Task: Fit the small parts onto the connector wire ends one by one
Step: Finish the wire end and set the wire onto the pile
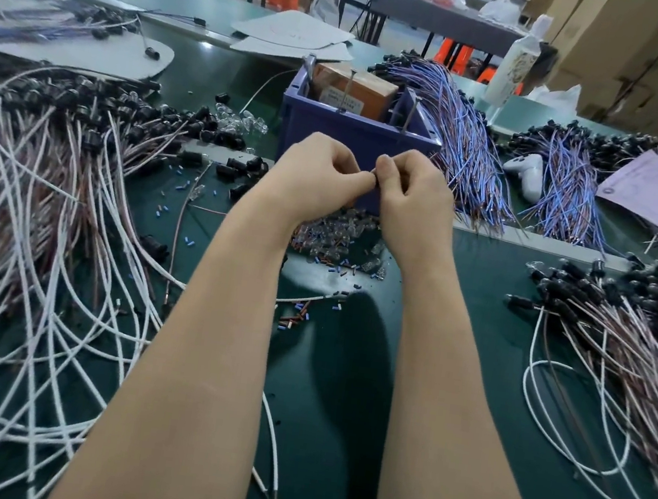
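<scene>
My left hand [320, 173] and my right hand [412, 195] meet fingertip to fingertip above the green mat, in front of the blue bin. Both pinch a small dark part [375, 176] between thumbs and forefingers; most of it is hidden by the fingers. Below my hands lies a heap of small clear bulbs [335, 235] with tiny blue and red sleeves [297, 316] scattered around. A white wire [304, 298] runs across the mat under my left forearm. I cannot tell whether a wire end sits in the pinched part.
A blue bin [359, 132] holding an orange box stands just behind my hands. White and brown wire bundles with black sockets [47, 187] cover the left, similar ones [622, 330] the right. Blue-purple wire bundles [471, 142] lie behind on the right, beside a white bottle [515, 64].
</scene>
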A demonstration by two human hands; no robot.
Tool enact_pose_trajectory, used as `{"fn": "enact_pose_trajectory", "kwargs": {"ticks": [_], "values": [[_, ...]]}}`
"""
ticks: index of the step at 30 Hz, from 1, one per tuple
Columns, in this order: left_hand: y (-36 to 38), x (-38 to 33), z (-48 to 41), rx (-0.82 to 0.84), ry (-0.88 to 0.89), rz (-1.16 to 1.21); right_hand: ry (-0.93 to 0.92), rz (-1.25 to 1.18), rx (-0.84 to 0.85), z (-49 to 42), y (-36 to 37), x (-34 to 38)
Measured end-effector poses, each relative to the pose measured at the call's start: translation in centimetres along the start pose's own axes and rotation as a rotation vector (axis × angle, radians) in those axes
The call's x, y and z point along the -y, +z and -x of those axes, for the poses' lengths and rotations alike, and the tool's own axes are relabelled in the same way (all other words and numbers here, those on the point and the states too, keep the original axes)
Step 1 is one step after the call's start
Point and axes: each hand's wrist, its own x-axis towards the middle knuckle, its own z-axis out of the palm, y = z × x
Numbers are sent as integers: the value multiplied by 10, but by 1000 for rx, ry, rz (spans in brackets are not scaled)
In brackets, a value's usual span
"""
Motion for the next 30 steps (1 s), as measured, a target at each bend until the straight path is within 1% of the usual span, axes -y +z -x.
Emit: {"fn": "enact_pose_trajectory", "kwargs": {"ticks": [1, 3, 5, 6, 9, 11, 13, 15, 16, 18, 19, 20, 22, 24, 26, 28, 30], "values": [[-1, 0, 0, 9, 21, -3, 32, -81, 1, 0, 1, -2], [-3, -1, 3, 44, 60, 58, 147, -358, 25, 0, 0, -5], [-5, -1, 4, 68, 66, 134, 233, -628, 86, 0, -2, -7], [-6, -1, 5, 74, 60, 141, 249, -683, 116, 1, -2, -7], [-7, -3, 6, 87, 31, 77, 241, -656, 162, 2, 1, -7], [-11, -4, 7, 105, 16, 37, 235, -614, 157, 3, 2, -9], [-17, -6, 8, 129, 20, 84, 301, -675, 112, 3, -3, -15], [-19, -6, 7, 68, 36, 106, 396, -755, 50, 2, -7, -20], [-17, -4, 6, 20, 36, 97, 409, -703, 16, 3, -7, -21], [-11, -3, 3, -42, 31, 80, 364, -404, -15, 4, -2, -22], [-8, -1, 2, -46, 28, 75, 335, -264, 18, 4, 1, -22], [-6, -1, 2, -39, 29, 78, 318, -173, 81, 5, 4, -22], [-5, -1, 1, -21, 49, 68, 309, -85, 202, 6, 8, -23], [-5, -3, 0, -19, 83, 31, 319, 18, 227, 4, 6, -27], [-5, -6, 1, -25, 108, 9, 372, 182, 215, 1, 3, -31], [-6, -8, 2, -31, 120, 11, 470, 330, 270, 0, 4, -36], [-9, -11, 3, -35, 131, 12, 541, 369, 299, 2, 8, -38]]}}
